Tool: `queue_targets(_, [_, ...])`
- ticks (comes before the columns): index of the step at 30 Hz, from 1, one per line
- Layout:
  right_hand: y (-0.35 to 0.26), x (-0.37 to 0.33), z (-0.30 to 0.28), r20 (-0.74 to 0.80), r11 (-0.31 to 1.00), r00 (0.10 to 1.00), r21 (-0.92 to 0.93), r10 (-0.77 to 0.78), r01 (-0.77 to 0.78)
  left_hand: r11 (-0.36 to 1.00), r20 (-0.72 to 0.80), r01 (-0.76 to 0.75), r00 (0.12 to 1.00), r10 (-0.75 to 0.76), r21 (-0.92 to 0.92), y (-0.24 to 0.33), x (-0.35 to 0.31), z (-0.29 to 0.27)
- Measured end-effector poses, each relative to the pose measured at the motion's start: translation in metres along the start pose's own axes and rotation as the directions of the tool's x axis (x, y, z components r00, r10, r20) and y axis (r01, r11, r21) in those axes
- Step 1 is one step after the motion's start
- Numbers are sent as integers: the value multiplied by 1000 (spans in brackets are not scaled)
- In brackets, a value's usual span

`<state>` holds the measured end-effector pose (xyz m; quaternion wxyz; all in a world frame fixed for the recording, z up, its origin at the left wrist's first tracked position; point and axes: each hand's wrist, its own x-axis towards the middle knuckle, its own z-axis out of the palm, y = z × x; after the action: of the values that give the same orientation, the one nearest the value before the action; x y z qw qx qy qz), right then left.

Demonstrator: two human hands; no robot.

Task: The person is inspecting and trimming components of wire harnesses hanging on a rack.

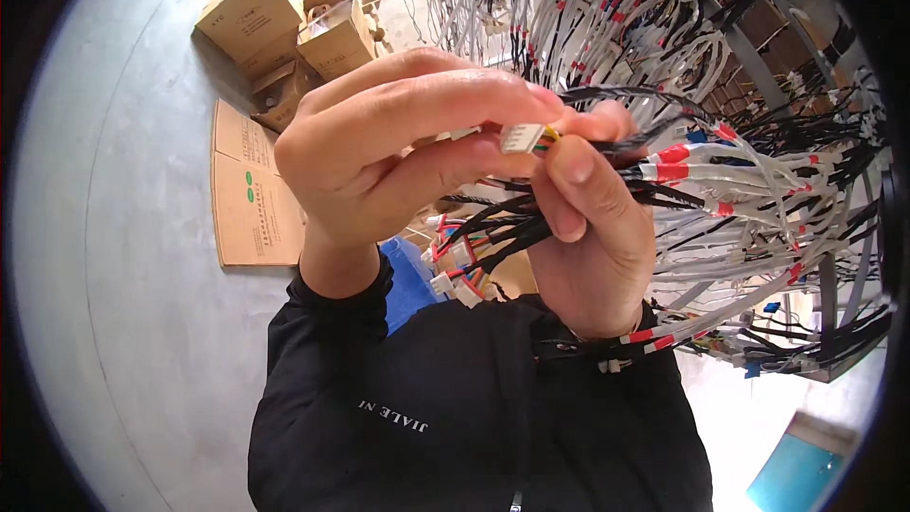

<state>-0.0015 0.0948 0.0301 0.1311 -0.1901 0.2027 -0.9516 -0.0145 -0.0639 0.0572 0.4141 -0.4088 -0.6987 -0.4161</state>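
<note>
A small white plug connector (521, 138) with a row of slots is in front of me, with yellow, green and orange wires coming out of its back. The fingertips of my left hand (379, 123) close round this connector from the left. Another white piece (460, 134) shows partly between those fingers. My right hand (602, 228) pinches the wires just behind the connector with thumb and fingers. Black sleeved cables (626, 144) run from that pinch to the right. Below my hands hang more black cables (498, 228) ending in white connectors (442, 283) with coloured wires.
A rack (825, 294) on the right carries many white and black cables (777, 171) with red bands. Cardboard boxes (251, 19) stand at the far left, above a flattened carton (248, 192) on the grey floor. Something blue (408, 284) lies below my left wrist.
</note>
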Motion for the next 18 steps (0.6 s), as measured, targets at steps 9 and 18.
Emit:
queue_targets(9, [0, -3, 0, 59, 999, 998, 42, 29, -32, 990, 66, 28, 998, -19, -139, -1, 10, -3])
queue_targets(18, [-2, -7, 1, 36, 989, 997, 126, 73, -77, 988, 140, 83, 988, -65, -129, 5, 21, -8])
